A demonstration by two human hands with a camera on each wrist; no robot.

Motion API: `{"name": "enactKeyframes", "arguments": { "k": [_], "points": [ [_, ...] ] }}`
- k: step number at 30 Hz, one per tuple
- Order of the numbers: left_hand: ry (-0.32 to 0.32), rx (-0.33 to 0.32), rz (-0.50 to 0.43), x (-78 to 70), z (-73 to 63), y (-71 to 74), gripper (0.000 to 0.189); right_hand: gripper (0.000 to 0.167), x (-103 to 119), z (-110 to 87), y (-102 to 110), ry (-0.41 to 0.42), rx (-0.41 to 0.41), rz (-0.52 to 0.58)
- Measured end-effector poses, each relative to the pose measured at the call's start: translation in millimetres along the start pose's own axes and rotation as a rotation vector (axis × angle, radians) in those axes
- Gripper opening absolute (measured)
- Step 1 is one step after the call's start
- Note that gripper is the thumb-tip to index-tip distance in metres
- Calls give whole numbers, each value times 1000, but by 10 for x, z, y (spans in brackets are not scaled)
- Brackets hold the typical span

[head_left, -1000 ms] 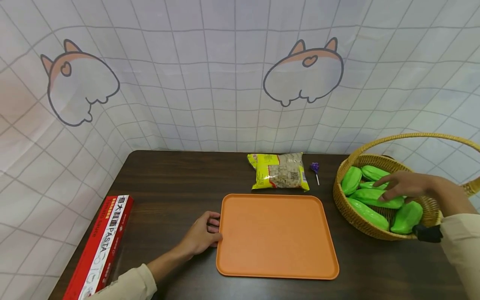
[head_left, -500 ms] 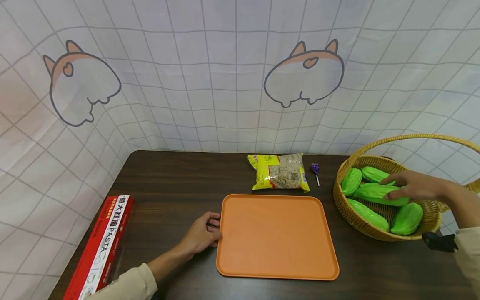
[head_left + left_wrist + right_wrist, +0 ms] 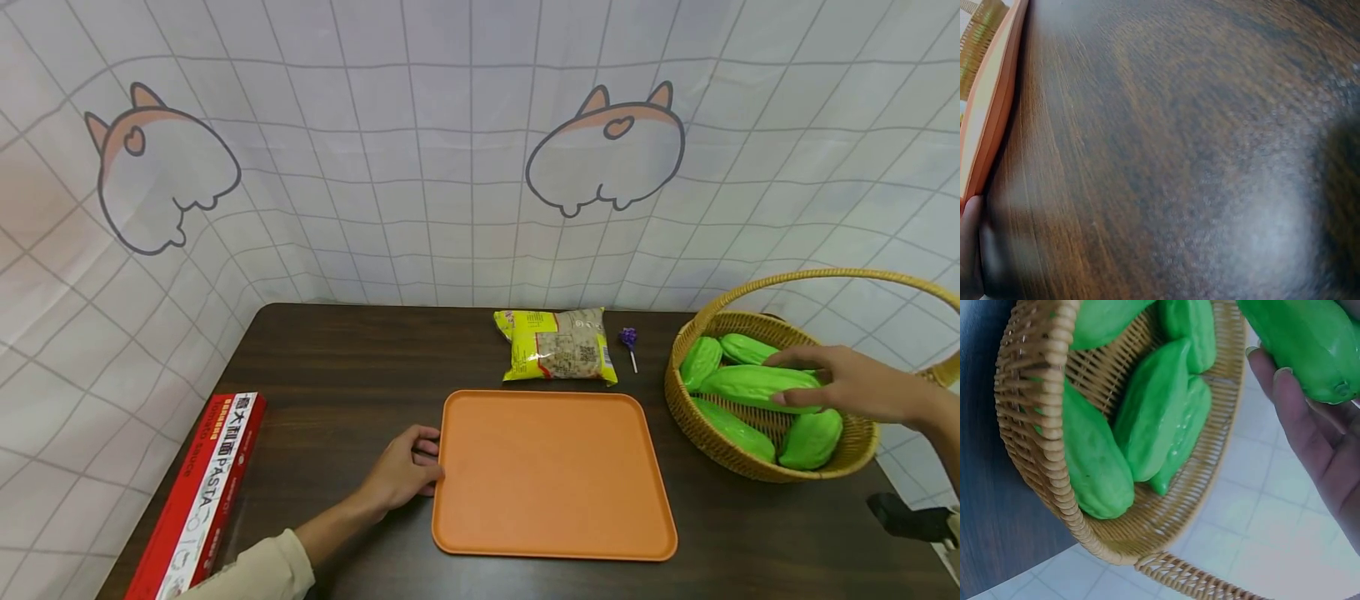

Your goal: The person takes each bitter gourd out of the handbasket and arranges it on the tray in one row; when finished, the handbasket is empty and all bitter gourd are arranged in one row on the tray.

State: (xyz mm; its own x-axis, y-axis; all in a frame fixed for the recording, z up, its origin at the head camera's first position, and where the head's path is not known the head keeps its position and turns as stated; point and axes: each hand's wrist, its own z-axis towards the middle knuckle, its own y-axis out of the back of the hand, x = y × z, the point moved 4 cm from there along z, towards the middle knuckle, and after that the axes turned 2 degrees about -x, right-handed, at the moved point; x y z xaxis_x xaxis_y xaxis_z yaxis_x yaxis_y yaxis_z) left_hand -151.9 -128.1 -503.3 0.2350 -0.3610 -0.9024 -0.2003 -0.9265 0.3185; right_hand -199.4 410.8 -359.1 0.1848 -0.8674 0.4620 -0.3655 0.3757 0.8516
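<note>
My right hand (image 3: pixel 862 385) grips the end of a green ridged gourd (image 3: pixel 750 386), fingers on its far side and thumb on its near side. In the right wrist view that held gourd (image 3: pixel 1310 350) is raised beside the wicker basket (image 3: pixel 1054 425), where several similar gourds (image 3: pixel 1154 412) lie. Over in the head view, my left hand (image 3: pixel 405 471) rests on the table against the left edge of an orange tray (image 3: pixel 555 475). The left wrist view shows one fingertip (image 3: pixel 972 206) right at the tray's outer side (image 3: pixel 991 125).
The basket's tall arched handle (image 3: pixel 847 273) rises over the right hand. Behind the tray lie a yellow snack bag (image 3: pixel 558 343) and a purple lollipop (image 3: pixel 628 337). A red pasta box (image 3: pixel 198 492) lies along the table's left edge, and a patterned curtain (image 3: pixel 420 167) hangs behind.
My right hand has taken hold of the gourd in the basket and raised it, its wrist shifting right. The left hand and the tray stay where they were.
</note>
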Motion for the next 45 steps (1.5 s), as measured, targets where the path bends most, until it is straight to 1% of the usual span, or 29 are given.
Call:
{"name": "enactKeyframes", "arguments": {
  "k": [4,9,15,19,24,29,34,37,39,43,45],
  "points": [
    [-4,-1,-5,13,7,2,54,55,126,-67,2,22,-48,-8],
    [-18,-3,-19,22,21,4,56,51,252,-144,-25,47,-66,12],
    [-20,-2,-22,19,16,4,56,48,411,-197,-72,82,-100,11],
    [-23,-4,-22,12,17,5,57,47,582,-198,-131,129,-105,61],
    [-22,1,-32,9,26,12,58,47,818,-170,-225,211,-92,145],
    [-24,9,-29,15,28,14,58,44,1035,-90,-311,290,-113,195],
    [-20,8,-25,24,20,9,57,40,1215,50,-422,309,-129,222],
    [-12,2,-24,28,19,5,57,38,1286,146,-508,306,-102,279],
    [-14,0,-23,25,16,3,57,37,1323,208,-576,323,-71,327],
    [-18,0,-32,26,9,4,56,37,1379,330,-724,397,9,457],
    [-19,-1,-41,32,5,4,57,38,1406,382,-794,425,42,499]
  ]
}}
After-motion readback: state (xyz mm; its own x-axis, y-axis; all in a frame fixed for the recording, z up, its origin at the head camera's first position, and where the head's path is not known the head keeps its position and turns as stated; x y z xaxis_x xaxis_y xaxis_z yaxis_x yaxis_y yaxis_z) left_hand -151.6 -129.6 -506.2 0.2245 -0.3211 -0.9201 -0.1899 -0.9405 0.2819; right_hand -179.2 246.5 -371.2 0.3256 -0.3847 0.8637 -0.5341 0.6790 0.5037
